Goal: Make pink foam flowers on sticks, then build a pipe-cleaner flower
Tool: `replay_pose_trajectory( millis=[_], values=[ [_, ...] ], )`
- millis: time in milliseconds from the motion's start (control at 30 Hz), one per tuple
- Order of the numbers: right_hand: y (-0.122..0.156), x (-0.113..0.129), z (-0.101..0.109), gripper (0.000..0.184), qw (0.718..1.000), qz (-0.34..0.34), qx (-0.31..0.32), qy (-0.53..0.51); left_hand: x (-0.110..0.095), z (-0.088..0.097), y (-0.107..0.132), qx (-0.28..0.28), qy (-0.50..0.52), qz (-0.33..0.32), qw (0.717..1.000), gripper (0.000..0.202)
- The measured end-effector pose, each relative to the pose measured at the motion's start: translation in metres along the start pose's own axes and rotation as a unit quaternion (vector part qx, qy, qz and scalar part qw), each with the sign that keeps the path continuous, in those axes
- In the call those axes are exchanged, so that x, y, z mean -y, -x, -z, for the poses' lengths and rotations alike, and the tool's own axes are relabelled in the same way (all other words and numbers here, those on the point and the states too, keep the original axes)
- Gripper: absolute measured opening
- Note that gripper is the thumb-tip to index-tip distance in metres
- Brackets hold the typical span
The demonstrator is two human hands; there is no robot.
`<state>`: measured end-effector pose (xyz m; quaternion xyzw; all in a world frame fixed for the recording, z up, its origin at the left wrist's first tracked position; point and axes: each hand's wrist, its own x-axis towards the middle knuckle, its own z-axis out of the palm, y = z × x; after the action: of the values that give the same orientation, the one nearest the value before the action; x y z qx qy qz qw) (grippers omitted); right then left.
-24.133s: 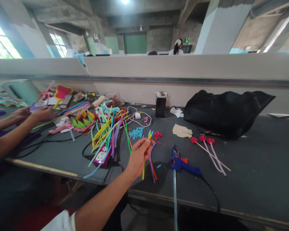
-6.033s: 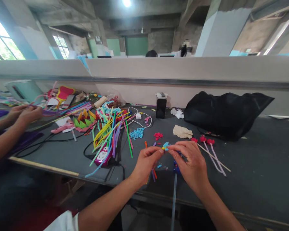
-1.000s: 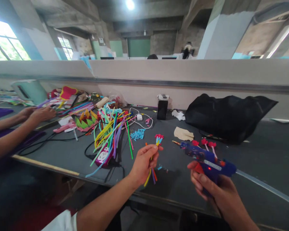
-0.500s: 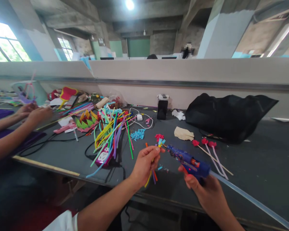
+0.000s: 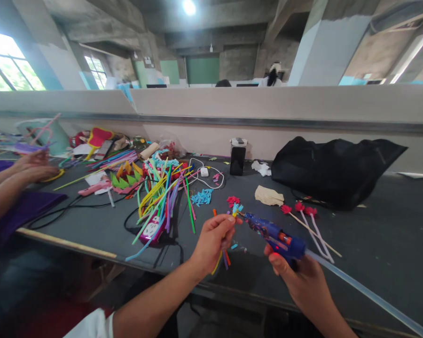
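My left hand is closed in a pinch on a small pipe-cleaner flower with light blue petals and a yellow middle; a yellow stem shows below the hand. In my right hand is a blue glue gun, its nozzle at the flower. A long clear glue stick sticks out of its back. Just beyond the flower lies a small heap of red pieces. Light blue pieces form a pile further left. Finished-looking red flowers on stems lie right of the gun.
Many coloured pipe cleaners lie over a purple power strip. A black bag, a crumpled tan paper and a phone stand or lie toward the back. At the left, a co-worker's hands handle pipe cleaners.
My hands, the flower and the glue gun stay almost in place. The co-worker's hands at the left have moved lower and further left.
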<state>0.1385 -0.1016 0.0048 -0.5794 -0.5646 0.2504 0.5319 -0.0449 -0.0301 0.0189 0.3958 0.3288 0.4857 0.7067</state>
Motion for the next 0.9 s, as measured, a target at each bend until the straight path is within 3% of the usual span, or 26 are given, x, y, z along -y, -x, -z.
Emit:
replay_pose_trajectory(
  millis=[400,900],
  values=[
    [0.0,0.0013,-0.0004,0.039,0.999,0.028,0.001,0.015,0.0005,0.001,-0.0003,0.005,0.001,0.001,1.0,0.027],
    [0.0021,-0.001,-0.0025,0.038,1.0,0.008,0.007,0.012,-0.0001,0.0001,-0.0006,-0.004,-0.003,0.001,1.0,0.025]
  ],
)
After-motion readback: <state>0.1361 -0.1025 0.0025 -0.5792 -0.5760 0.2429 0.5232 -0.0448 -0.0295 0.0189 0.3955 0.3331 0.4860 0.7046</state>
